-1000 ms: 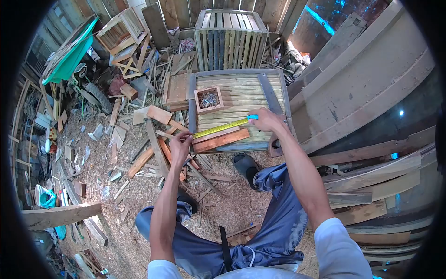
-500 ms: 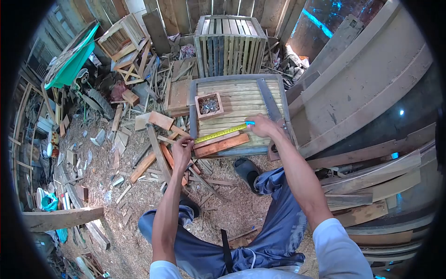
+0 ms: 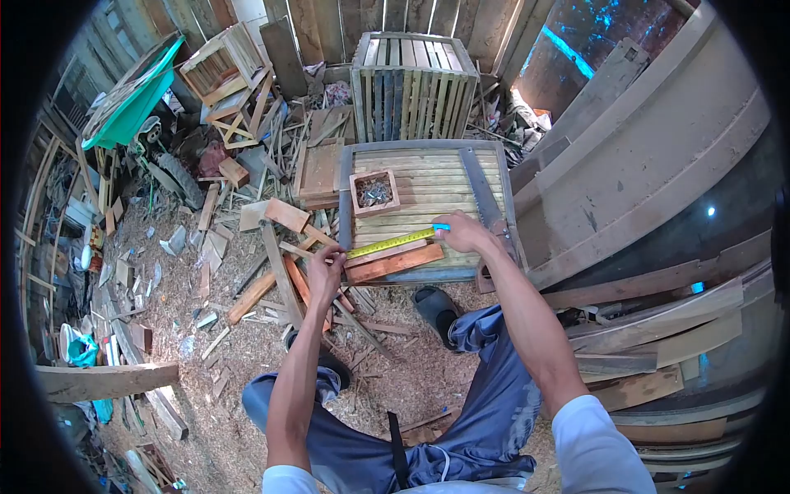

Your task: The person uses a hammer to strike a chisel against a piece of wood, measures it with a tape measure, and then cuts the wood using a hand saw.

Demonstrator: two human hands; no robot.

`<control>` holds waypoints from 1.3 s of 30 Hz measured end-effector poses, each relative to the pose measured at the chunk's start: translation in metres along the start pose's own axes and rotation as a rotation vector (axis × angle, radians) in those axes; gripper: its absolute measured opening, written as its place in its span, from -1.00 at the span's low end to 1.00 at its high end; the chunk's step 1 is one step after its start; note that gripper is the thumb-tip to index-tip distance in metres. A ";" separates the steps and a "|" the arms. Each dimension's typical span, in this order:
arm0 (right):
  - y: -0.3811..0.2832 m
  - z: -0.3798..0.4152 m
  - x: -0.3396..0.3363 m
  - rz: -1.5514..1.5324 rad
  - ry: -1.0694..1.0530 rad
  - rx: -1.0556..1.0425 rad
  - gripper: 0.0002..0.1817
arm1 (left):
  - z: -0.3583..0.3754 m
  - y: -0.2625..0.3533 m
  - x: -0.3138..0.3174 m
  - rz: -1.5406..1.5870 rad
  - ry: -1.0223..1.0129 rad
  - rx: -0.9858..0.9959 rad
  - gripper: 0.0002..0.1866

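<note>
A yellow tape measure [image 3: 391,245] is stretched between my two hands, above the near edge of a low slatted table [image 3: 428,156]. My left hand [image 3: 327,260] pinches the free end of its blade. In my right hand [image 3: 466,234] is the tape's blue case, partly hidden by the fingers. Just under the blade lie short reddish wood pieces [image 3: 395,264], side by side on the slats. A square wooden box [image 3: 374,193] with small metal bits, which look like nails, sits behind the tape. A handsaw [image 3: 484,191] rests along the table's right side.
A slatted crate [image 3: 414,90] stands behind the table. Wood offcuts [image 3: 286,216] and shavings cover the floor to the left. Stacked boards [image 3: 650,346] lie to the right, below a large curved panel [image 3: 634,181]. A beam [image 3: 107,380] juts in at lower left.
The view has shifted slightly, so the table sits a little lower in the picture. Both hands still hold the tape stretched over the wood pieces.
</note>
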State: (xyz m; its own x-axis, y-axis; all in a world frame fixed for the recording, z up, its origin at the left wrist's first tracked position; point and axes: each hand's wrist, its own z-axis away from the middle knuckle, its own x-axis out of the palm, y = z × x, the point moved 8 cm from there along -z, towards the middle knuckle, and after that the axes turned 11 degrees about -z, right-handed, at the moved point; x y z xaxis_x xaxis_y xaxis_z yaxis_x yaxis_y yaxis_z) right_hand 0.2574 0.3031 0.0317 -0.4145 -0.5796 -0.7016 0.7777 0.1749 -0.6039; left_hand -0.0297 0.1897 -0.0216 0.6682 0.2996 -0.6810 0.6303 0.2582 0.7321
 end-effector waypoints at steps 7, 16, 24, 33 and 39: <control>-0.001 -0.005 0.003 -0.048 0.007 -0.004 -0.60 | 0.004 0.012 -0.007 -0.012 -0.003 -0.063 -0.81; -0.025 -0.002 0.002 -0.135 0.047 -0.177 -0.72 | 0.004 0.008 -0.005 -0.007 0.017 -0.050 -0.81; -0.016 -0.012 0.005 -0.105 0.073 -0.134 -0.64 | 0.006 0.012 -0.007 0.011 0.007 -0.063 -0.81; -0.016 -0.010 -0.001 -0.057 0.045 0.041 -0.57 | 0.004 0.008 -0.004 0.001 0.009 -0.048 -0.80; -0.017 -0.010 -0.001 -0.011 0.049 0.077 -0.56 | 0.006 0.008 -0.006 -0.017 0.037 -0.035 -0.81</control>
State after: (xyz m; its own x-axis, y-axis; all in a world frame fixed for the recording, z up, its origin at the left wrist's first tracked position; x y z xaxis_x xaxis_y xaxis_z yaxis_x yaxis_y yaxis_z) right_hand 0.2395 0.3086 0.0386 -0.4443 -0.5411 -0.7141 0.8062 0.1063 -0.5821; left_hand -0.0260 0.1847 -0.0117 0.6420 0.3285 -0.6928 0.6268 0.2955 0.7210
